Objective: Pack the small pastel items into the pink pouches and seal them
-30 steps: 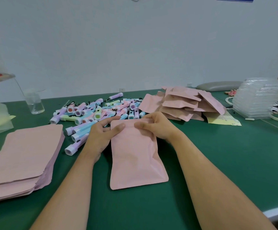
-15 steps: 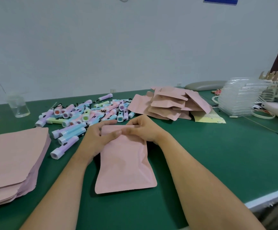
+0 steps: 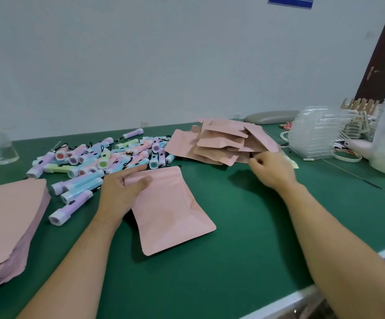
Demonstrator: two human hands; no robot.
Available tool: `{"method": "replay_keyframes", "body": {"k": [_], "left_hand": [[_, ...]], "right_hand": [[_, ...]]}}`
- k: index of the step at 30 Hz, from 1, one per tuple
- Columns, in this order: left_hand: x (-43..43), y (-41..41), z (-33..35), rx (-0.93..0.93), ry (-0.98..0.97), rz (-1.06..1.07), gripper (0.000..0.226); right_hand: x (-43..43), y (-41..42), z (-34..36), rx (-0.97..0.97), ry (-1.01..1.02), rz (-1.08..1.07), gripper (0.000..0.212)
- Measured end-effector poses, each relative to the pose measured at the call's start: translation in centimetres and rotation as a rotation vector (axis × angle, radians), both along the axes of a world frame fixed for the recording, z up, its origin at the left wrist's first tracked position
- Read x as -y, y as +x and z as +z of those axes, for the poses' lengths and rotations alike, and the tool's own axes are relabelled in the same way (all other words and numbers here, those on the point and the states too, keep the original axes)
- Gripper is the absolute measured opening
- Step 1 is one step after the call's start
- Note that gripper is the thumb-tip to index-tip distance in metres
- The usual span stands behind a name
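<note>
- Green felt covers the table (image 3: 244,226), with a plain white wall (image 3: 164,54) behind it.
- Left thumb (image 3: 144,180) lies across the upper left corner of a pink pouch (image 3: 171,212), and the fingers curl beneath that corner, so the left hand (image 3: 120,192) pinches it.
- This pouch lies flat on the felt in the middle of the view, with its lower end angled to the right. It is opaque, so what it holds cannot be seen.
- Right hand (image 3: 274,171) is blurred. Its fingers are loosely curled, nothing shows in them, and they are right at the near edge of the pile of pouches (image 3: 221,143).
- That pile is loose and overlapping, and its contents are hidden as well.
- Just beyond the left hand lies a heap of pastel items (image 3: 99,157), torch-shaped, in lilac, blue, pink and yellow.
- At the far left sits a neat stack of flat pouches (image 3: 10,215).
- Farther out, a glass beaker (image 3: 0,148) stands at the left and a stack of clear plastic trays (image 3: 318,132) at the right.
- Half a second ago both hands pressed the pouch's top edge together. Now the right hand has left it and gone across to the pile, the left hand holds the pouch alone, and the pouch has turned clockwise.
</note>
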State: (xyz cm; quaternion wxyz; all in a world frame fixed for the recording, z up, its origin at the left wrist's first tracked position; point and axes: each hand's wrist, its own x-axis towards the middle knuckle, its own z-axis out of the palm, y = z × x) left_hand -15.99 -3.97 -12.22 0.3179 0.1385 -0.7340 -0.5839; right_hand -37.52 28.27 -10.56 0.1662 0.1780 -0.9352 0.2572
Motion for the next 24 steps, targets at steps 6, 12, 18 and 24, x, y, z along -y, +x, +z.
{"method": "replay_keyframes", "body": {"k": [6,12,18,24], "left_hand": [[0.1,-0.3,-0.5,0.038,-0.044,-0.017,0.031],[-0.1,-0.2,-0.4,0.076,-0.052,-0.050,0.023],[-0.4,0.2,-0.1,0.093,-0.056,-0.057,0.022],[-0.3,0.3,-0.1,0.112,-0.065,-0.061,0.021]], "right_hand": [[-6.4,-3.4,-0.4,0.090,-0.175,-0.450,0.016],[-6.8,-4.2,-0.8,0.108,-0.045,-0.434,0.024],[-6.2,-4.2,-1.0,0.092,0.062,-0.442,0.024],[-5.8,-4.0,-1.1,0.089,0.091,-0.464,0.022]]}}
